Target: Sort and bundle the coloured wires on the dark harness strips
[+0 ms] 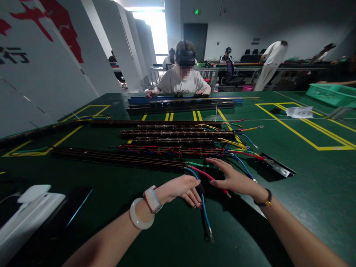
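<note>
Running lengthwise away from the far edge of the table (314, 193), the blue cable (205, 212) lies just right of the nearer left hand (179, 187), whose grip I cannot tell, while the right hand (232, 180), fingers apart, spans the red cable (201, 171)
</note>
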`<state>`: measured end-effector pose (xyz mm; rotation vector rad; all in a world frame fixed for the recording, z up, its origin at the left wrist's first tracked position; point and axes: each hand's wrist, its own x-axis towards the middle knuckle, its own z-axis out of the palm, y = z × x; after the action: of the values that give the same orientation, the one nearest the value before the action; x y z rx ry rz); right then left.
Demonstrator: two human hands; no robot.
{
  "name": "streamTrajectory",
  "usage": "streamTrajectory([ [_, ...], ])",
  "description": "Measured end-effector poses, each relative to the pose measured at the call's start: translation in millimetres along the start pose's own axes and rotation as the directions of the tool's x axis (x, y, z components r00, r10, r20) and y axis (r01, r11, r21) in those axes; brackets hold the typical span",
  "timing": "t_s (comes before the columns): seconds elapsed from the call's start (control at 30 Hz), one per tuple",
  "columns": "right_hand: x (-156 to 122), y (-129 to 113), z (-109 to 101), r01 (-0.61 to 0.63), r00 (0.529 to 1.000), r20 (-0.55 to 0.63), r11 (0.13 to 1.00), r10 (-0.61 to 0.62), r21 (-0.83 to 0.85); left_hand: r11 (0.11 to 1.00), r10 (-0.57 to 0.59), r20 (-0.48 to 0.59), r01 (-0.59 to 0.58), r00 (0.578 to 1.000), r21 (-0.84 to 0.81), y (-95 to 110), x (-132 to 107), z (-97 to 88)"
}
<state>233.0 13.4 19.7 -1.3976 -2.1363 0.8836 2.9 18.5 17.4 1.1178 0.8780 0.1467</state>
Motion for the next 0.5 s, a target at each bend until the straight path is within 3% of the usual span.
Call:
streamTrajectory([
  [0.27, 5.3, 16.4, -13.9, -0.195, 0.966, 0.218, 0.943, 0.137, 0.270, 1.000, -0.004, 0.019, 0.003, 1.000, 0.024, 0.4, 0.9, 0.4],
  [0.37, 8.6, 22.8, -14.1, -0.281, 0.939, 0.278, 0.916, 0.201, 0.287, 1.000, -0.004, 0.014, 0.004, 1.000, 0.019, -0.4, 1.7, 0.3],
  [0.5, 14.3, 31.0, -11.2, -0.276, 0.939, 0.284, 0.916, 0.192, 0.292, 1.000, -0.010, 0.016, 0.010, 1.000, 0.022, -0.9, 2.2, -0.6],
])
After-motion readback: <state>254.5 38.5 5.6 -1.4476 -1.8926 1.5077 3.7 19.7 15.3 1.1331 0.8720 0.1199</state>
